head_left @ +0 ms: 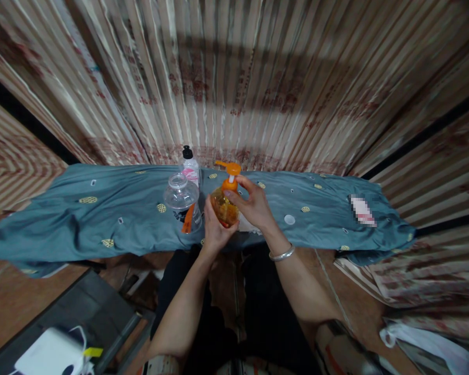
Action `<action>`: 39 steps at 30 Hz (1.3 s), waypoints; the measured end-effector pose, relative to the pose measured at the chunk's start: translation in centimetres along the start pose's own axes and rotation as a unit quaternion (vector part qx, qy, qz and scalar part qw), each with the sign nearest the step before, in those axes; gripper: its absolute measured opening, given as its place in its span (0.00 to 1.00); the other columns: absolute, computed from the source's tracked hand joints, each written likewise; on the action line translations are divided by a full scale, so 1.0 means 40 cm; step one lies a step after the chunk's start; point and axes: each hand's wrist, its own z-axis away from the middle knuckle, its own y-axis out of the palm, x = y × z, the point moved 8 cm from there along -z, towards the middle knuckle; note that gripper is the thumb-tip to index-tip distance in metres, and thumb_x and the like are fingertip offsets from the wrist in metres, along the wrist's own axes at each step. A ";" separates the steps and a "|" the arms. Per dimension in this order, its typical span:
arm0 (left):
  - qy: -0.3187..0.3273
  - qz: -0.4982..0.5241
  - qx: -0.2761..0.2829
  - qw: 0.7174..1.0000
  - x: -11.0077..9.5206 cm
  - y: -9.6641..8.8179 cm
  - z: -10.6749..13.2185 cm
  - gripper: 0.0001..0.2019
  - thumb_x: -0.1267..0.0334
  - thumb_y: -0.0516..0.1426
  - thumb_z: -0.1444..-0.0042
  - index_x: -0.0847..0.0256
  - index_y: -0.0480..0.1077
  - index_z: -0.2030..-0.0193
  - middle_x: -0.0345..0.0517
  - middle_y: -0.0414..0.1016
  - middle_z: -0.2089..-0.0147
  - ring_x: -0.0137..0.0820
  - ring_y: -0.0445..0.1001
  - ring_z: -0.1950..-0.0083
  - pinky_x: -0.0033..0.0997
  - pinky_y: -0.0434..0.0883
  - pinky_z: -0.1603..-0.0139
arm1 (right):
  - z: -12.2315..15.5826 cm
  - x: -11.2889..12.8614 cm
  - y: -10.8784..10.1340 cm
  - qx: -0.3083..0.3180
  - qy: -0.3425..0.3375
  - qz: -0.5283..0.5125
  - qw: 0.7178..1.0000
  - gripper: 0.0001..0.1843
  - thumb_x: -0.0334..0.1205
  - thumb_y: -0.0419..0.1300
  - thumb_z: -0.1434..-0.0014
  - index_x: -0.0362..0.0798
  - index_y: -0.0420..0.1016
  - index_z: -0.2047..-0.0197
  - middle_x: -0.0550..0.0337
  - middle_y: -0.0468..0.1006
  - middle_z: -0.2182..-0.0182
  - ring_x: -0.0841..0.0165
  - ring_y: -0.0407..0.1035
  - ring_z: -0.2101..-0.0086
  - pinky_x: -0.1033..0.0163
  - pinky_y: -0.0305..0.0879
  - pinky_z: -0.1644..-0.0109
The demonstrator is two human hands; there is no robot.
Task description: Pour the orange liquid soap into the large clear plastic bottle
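Note:
An orange pump bottle (223,204) with amber liquid stands at the near edge of a table draped in a blue-grey cloth (101,213). My left hand (214,229) wraps its lower body from the near side. My right hand (252,205) grips the bottle from the right, fingers curled by the orange pump collar (230,182). A silver bangle (282,254) sits on my right wrist. Just left of the bottle stands a clear plastic bottle (182,200) with no cap and an orange label strip.
A small bottle with a black cap and pink label (189,166) stands behind the clear one. A white cap (289,220) lies on the cloth to the right. Patterned curtains (238,78) hang behind. A white device (52,354) sits low at left.

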 end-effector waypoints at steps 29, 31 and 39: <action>-0.027 -0.004 0.009 1.000 -0.008 0.003 -0.004 0.35 0.47 0.68 0.30 0.53 0.66 0.21 0.60 0.66 0.19 0.58 0.71 0.23 0.72 0.72 0.26 | -0.021 0.039 -0.003 0.080 -0.029 0.030 0.996 0.22 0.65 0.74 0.37 0.57 0.83 0.54 0.55 0.88 0.43 0.51 0.79 0.36 0.40 0.67 0.22; -0.028 0.001 0.014 1.000 -0.009 0.004 -0.003 0.36 0.47 0.68 0.30 0.53 0.66 0.21 0.60 0.65 0.19 0.59 0.70 0.23 0.72 0.71 0.26 | -0.024 0.040 -0.001 0.110 -0.028 0.012 0.993 0.26 0.70 0.73 0.37 0.57 0.85 0.51 0.55 0.89 0.46 0.52 0.80 0.39 0.41 0.68 0.22; -0.032 0.005 0.017 0.999 -0.015 0.005 -0.005 0.36 0.47 0.68 0.30 0.53 0.66 0.21 0.60 0.65 0.19 0.59 0.70 0.23 0.72 0.71 0.26 | -0.038 0.052 0.000 0.139 -0.004 -0.068 0.988 0.37 0.81 0.70 0.42 0.56 0.85 0.52 0.55 0.88 0.49 0.52 0.81 0.42 0.43 0.78 0.30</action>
